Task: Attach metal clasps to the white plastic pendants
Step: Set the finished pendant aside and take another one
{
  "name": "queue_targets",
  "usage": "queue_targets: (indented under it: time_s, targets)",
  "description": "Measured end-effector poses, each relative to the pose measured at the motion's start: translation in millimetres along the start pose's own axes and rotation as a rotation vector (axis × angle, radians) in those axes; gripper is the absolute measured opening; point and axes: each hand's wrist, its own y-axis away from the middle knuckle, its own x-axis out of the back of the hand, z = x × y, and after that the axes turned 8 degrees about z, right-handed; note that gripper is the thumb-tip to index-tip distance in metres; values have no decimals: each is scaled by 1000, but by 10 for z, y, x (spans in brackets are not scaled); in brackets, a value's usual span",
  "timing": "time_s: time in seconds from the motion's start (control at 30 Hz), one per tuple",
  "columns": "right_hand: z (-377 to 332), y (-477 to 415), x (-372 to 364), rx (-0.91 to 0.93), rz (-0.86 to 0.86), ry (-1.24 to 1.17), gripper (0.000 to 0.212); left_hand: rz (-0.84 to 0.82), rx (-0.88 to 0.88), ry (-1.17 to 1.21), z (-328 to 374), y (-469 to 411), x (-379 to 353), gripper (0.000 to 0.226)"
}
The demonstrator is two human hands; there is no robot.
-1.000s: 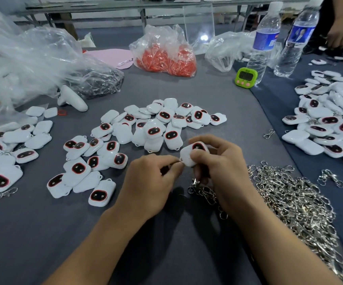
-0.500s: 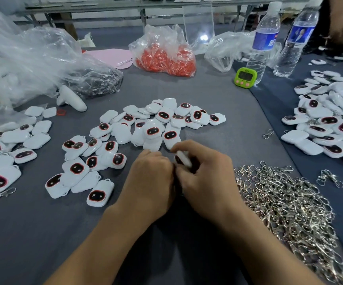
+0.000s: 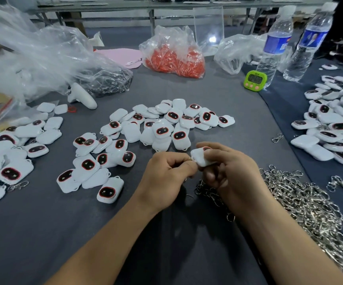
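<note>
Dozens of loose pendants (image 3: 162, 130) lie mid-desk (image 3: 228, 99) without clasps; a few finished pendants (image 3: 12, 173) at far left appear clasped. My right hand (image 3: 232, 173) grips one pendant (image 3: 201, 159), and my left hand (image 3: 166, 175) pinches a clasp ring (image 3: 189, 159) at its edge. Clasp heap (image 3: 302, 202) large. Judgement: most work remains.

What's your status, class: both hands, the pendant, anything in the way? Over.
Right hand grips one white pendant. Left hand pinches a clasp at its edge; join hidden. Nothing blocks the hands; clasp pile lies right of them.
</note>
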Motion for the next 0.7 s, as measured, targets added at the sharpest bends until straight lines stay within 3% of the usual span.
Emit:
queue_targets:
  time_s: [0.1,0.23,0.3,0.4,0.5,0.6,0.63,0.7]
  targets:
    - [16,27,4,185,50,104,28,7,-122,-197,-24,-8,14,30]
    - [158,150,-72,654,102,599,28,-9,-410,-765,-68,-10,75,24]
    - [181,145,-98,658,57,630,25,37,-441,-859,-88,4,82,23]
    - [62,47,-9,500,55,654,23,147,-359,-796,-100,35,62,22]
    - [-119,-66,164,345,72,358,28,238,-265,-719,-111,0,35,13]
    - [-354,-137,419,206,132,-432,16,290,-237,-712,-135,-21,43,25]
    - [-390,-173,516,177,168,-635,31,296,-230,-714,-139,-25,49,27]
    - [-400,-225,593,96,244,-698,51,291,-219,-718,-132,-28,56,29]
